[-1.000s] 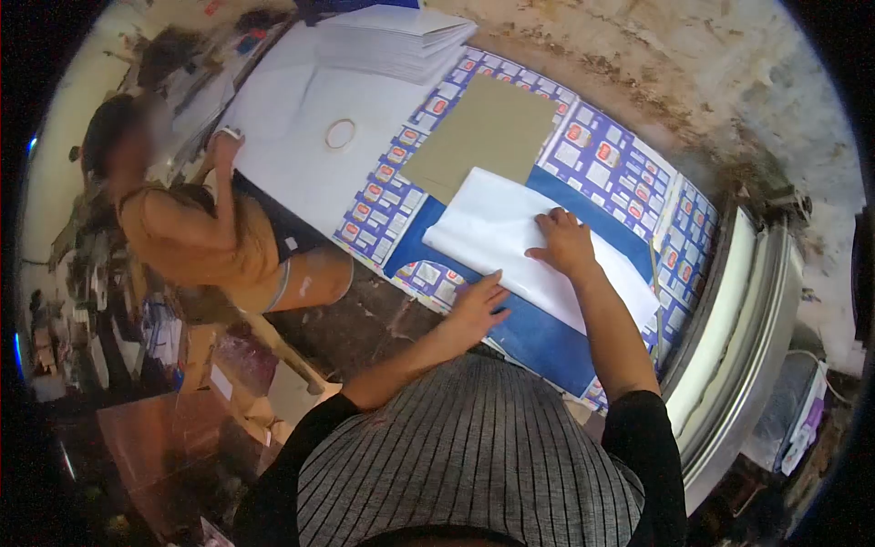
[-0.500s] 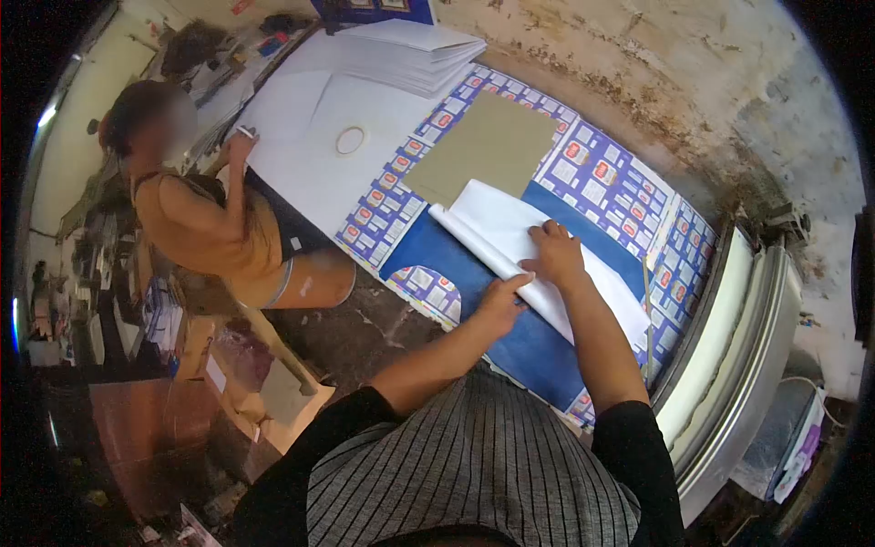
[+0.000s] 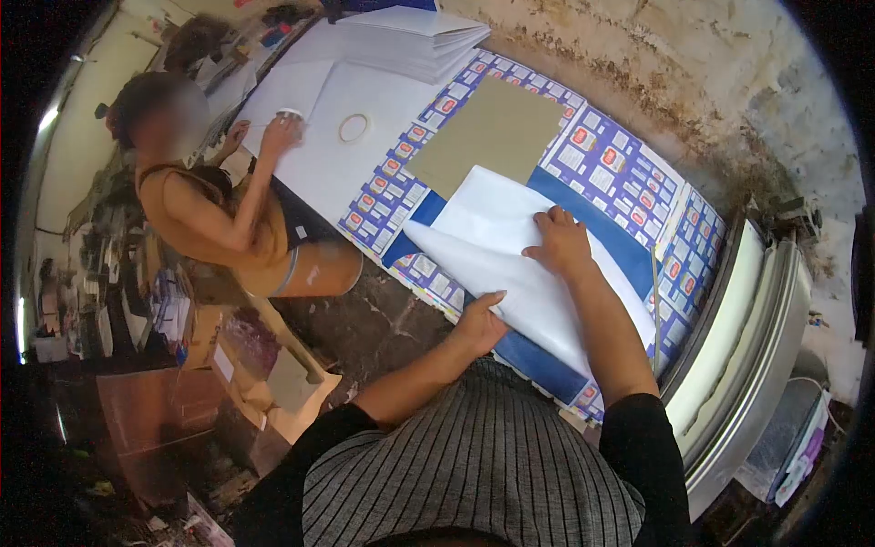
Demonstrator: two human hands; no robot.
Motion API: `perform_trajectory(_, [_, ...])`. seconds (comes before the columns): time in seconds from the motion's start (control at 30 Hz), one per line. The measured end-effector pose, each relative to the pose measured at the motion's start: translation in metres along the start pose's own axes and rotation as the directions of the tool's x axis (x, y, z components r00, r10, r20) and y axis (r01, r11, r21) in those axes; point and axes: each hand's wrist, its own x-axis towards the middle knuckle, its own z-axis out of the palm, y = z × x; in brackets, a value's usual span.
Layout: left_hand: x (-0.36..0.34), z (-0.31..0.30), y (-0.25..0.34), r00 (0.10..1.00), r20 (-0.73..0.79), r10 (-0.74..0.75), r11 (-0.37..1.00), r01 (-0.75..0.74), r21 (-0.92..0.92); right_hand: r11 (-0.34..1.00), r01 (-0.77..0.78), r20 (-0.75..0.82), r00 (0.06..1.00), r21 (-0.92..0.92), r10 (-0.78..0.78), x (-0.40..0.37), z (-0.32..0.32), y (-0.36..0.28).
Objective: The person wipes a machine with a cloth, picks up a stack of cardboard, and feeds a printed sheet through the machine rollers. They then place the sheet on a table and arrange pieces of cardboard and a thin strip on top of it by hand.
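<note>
A white sheet [image 3: 497, 219], backed in a blue colour where its turned edge lifts cannot be made out, lies over a dark blue sheet [image 3: 540, 366] on the worktable. My left hand [image 3: 479, 326] pinches the near edge of the white sheet, thumb on top, and holds it raised in a loose fold. Spread fingers of my right hand [image 3: 561, 244] press down on the white sheet farther from me. Beyond it lies a flat greyish-brown board [image 3: 497, 128], partly covered by the white sheet's far corner.
Purple printed sheets [image 3: 611, 155] cover the table. A tape roll [image 3: 354, 129] and a stack of white folded sheets [image 3: 410, 41] lie at the far left. There a person [image 3: 205, 210] works with a hand on white paper. Metal rollers [image 3: 756, 337] stand at right.
The rolled near edge of the white sheet has loosened into a broad fold. My left hand has drawn it toward me. The other person's hand has moved right over the paper.
</note>
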Motion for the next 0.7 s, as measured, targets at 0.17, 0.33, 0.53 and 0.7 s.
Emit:
perform_trajectory(0.17, [-0.037,-0.020,0.001,0.999,0.049,-0.015,1.000,0.015,-0.006,1.000,-0.023,0.036,0.999,-0.017,0.024,0.003,0.003,0.001])
perform_trajectory(0.33, [-0.048,-0.050,-0.004,0.998,0.015,0.065,0.786,-0.061,0.615,0.999,-0.032,0.060,0.998,-0.022,0.034,0.006,0.000,-0.002])
perform_trajectory(0.53, [-0.058,-0.028,-0.003,0.884,-0.453,0.119,0.813,0.175,0.555,0.996,-0.069,0.065,0.995,-0.057,0.073,0.003,0.001,-0.010])
perform_trajectory(0.7, [-0.059,-0.047,0.000,0.911,-0.379,0.160,0.782,0.117,0.612,0.992,-0.112,0.007,0.994,-0.055,0.112,-0.011,0.013,-0.018])
